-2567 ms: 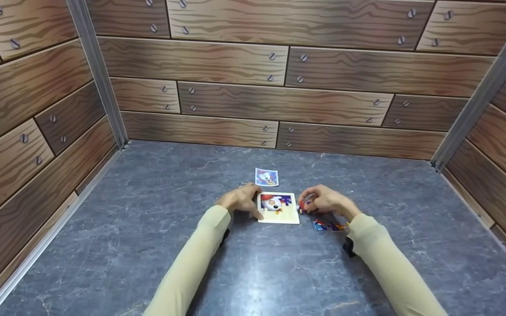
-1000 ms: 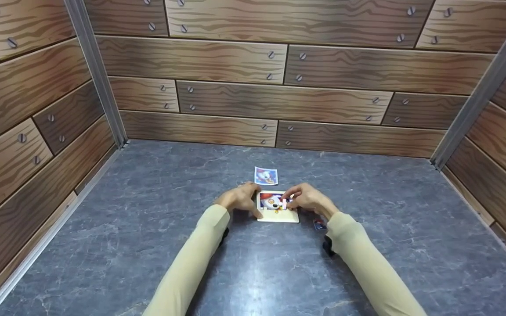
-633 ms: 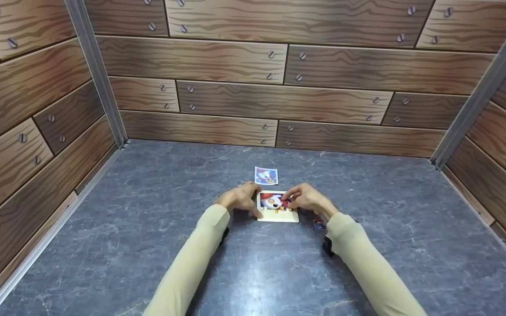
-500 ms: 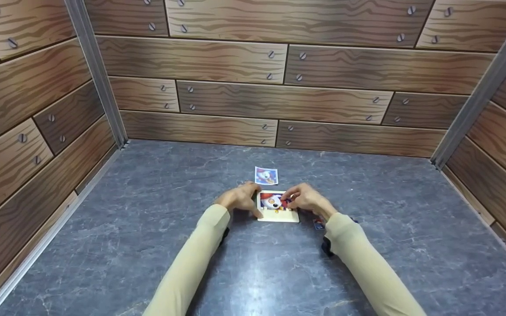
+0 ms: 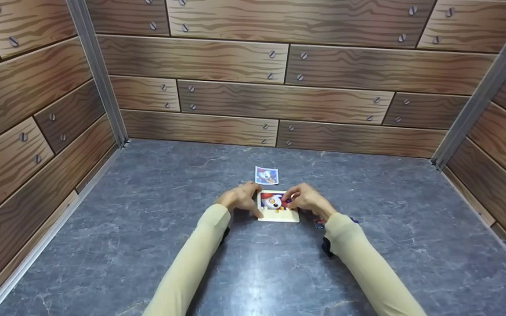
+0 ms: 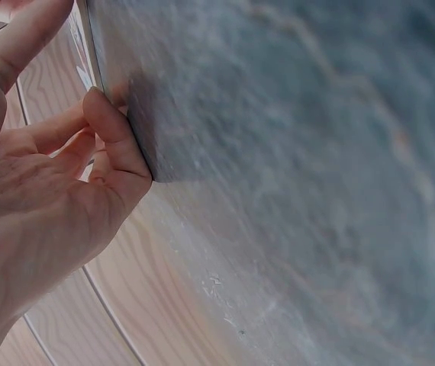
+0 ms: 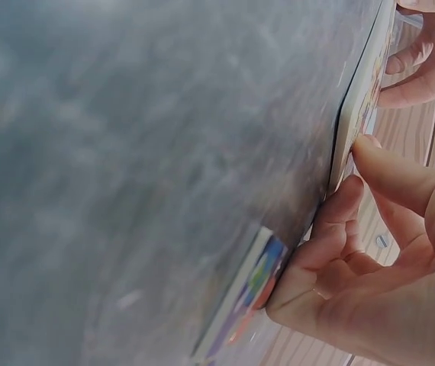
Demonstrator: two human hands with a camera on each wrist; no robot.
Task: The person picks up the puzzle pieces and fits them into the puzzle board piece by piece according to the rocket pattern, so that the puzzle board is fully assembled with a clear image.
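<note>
In the head view a cream jigsaw tray (image 5: 279, 217) lies on the table, its upper part filled with pieces showing a white cartoon head (image 5: 272, 201). My left hand (image 5: 240, 198) holds the tray's left side, thumb near the lower corner and fingers near the upper one. Over the upper right part of the tray, my right hand (image 5: 308, 199) pinches a red and dark puzzle piece (image 5: 285, 203), partly hidden by the fingertips. The right wrist view shows that thumb (image 7: 401, 177) on the tray's edge, with the other fingers curled below.
A small printed picture card (image 5: 266, 175) lies just beyond the tray. Loose puzzle pieces (image 5: 319, 224) sit by the right wrist, partly covered by the sleeve; colourful pieces (image 7: 252, 278) also show in the right wrist view. Wood-patterned walls (image 5: 235, 101) enclose the grey marbled table (image 5: 169, 175).
My right hand has moved left from beside the loose pieces to over the tray with a piece. That piece showed a pale side, then its coloured face. The left hand has stayed put.
</note>
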